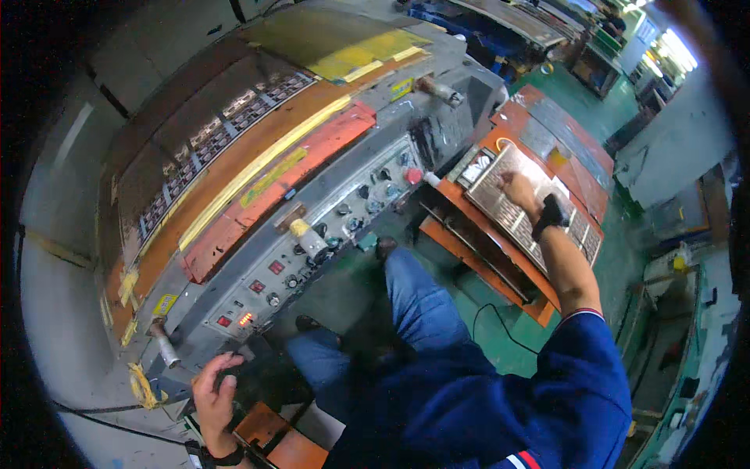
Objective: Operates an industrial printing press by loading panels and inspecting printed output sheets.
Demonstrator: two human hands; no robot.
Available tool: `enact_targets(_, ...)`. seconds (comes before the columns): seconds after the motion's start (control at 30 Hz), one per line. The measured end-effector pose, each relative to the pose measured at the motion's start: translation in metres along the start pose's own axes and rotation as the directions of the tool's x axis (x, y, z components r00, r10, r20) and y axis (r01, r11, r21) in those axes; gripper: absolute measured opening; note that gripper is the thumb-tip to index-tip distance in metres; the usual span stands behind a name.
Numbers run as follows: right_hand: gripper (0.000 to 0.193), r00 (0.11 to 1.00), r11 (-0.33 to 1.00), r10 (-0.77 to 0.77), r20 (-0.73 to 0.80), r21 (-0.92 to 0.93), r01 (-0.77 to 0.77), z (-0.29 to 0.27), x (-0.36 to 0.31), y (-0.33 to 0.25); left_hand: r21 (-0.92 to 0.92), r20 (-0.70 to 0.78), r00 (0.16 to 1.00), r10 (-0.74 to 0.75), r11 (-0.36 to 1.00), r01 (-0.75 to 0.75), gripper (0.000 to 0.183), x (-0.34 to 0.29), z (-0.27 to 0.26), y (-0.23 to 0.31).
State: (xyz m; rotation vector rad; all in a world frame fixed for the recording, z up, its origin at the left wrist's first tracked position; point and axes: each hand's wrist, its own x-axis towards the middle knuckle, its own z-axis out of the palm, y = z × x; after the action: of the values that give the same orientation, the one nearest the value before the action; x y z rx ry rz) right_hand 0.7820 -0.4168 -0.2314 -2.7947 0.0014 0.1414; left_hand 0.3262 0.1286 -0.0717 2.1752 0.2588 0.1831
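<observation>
While the left hand [215,399] curves — spread — the right hand [524,194] bends over a panel [505,220]; grip unclear.

A flat, pale brown sheet [508,215] with rows of little boxes lies on the orange surface [484,224] at my right, partly hidden by my right hand [522,193].
</observation>
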Motion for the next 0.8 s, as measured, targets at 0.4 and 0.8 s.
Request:
enact_targets(0.4, 0.058, 0.986, 0.948, -0.062, 0.158, -0.298, 0.108, 0.048, 0.002, -0.012, 0.165, 0.159, 0.987, -0.028, 0.986, 0.002, 0.036, 0.010, 0.044, 0.035)
enact_targets(0.8, 0.028, 0.946, 0.880, -0.285, 0.153, -0.349, 0.321, 0.048, 0.007, -0.005, 0.140, 0.216, 0.970, -0.112, 0.987, 0.083, 0.037, 0.027, 0.063, 0.041)
